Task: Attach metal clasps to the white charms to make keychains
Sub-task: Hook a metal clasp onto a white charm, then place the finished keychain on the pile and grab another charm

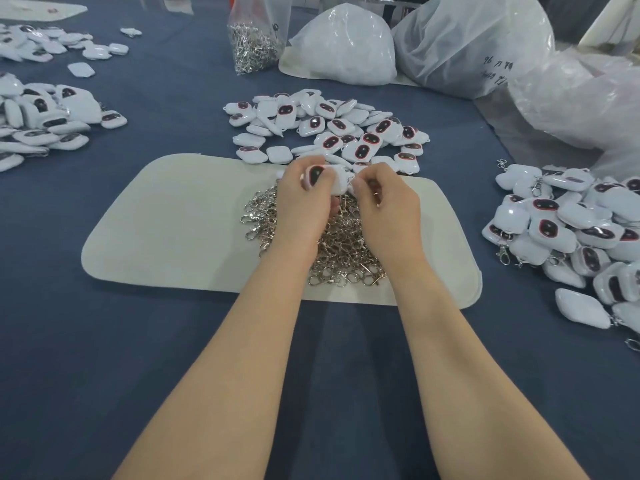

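The person's two bare arms are reaching forward over the blue table cloth point(104, 341). The left hand point(304, 192) is gripping one white charm point(320, 178), dark face up, just above the pile of clasps point(343, 251). The right hand point(384, 199) is curling its fingers and pinching at the charm's right end. Whether a clasp is inside that pinch is too small to tell.

To do this step well, the left hand should probably be holding the charm steady, with its little loop pointing at the right hand. The right hand likely needs to press a clasp open, hook it through the loop and let it snap. The loop looks tiny, so the clasp could slip off.

The clasps are lying on a pale mat point(173, 230). A heap of loose charms point(329, 129) is sitting at the mat's far edge. On the right, a heap of charms with clasps point(581, 237) is looking finished. More charms point(41, 123) are lying far left. A clear bag of clasps point(256, 39) and big plastic bags point(346, 43) are standing at the back.
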{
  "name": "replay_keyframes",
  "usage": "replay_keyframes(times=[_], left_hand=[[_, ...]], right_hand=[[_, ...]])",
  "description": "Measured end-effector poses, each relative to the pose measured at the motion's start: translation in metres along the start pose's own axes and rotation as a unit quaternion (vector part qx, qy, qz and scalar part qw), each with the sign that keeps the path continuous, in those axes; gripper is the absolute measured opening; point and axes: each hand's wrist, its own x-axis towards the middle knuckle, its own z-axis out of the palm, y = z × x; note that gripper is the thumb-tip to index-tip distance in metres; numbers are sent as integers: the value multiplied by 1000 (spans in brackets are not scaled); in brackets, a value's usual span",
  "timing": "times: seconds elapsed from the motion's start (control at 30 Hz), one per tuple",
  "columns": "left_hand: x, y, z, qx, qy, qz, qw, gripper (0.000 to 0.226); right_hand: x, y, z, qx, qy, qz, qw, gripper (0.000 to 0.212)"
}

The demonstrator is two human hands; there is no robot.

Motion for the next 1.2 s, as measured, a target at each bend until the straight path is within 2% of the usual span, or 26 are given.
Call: replay_keyframes(times=[0.07,0.1,0.17,0.3,0.37,0.57,0.63,0.7,0.77,0.8,0.9,0.93,0.97,1.0,1.1,1.17,1.2], left_hand=[[-4,-1,1,127,-6,144,981,18],[-7,-1,1,162,-15,186,969,20],[-8,-3,2,194,-22,213,957,20],[-4,-4,2,159,-6,154,975,19],[-2,-3,1,136,-1,124,983,22],[-5,-4,2,154,-41,116,980,37],[-6,-4,4,155,-36,103,982,40],[-6,-3,6,152,-34,93,983,36],[-7,-3,7,146,-36,91,984,24],[-7,-3,7,146,-35,92,984,18],[-7,-3,5,150,-31,92,984,12],[-7,-3,6,153,-31,92,984,12],[-7,-2,6,155,-31,92,983,12],[-7,-2,7,158,-30,93,983,12],[-9,-2,7,170,-33,95,980,11],[-9,-1,7,169,-31,95,981,11],[-9,-1,6,166,-28,95,981,11]], right_hand=[[0,3,0,-17,-9,-3,1000,9],[0,4,0,-24,-10,-5,1000,9],[0,5,1,-28,-10,1,1000,10],[0,4,4,20,-4,59,998,10],[1,1,4,51,-6,88,995,17],[2,-6,-3,118,-90,119,982,15],[5,-5,-7,132,-62,160,976,13],[6,-1,-10,152,19,207,966,12],[9,2,-15,215,144,235,937,10],[12,4,-20,273,214,239,907,11],[23,10,-46,473,380,224,763,15],[25,14,-55,507,411,214,727,16],[25,17,-63,510,426,210,717,23],[24,20,-68,496,417,210,732,32],[18,20,-64,423,294,207,832,52],[16,14,-51,287,233,208,905,53],[15,11,-46,170,201,205,943,49]])
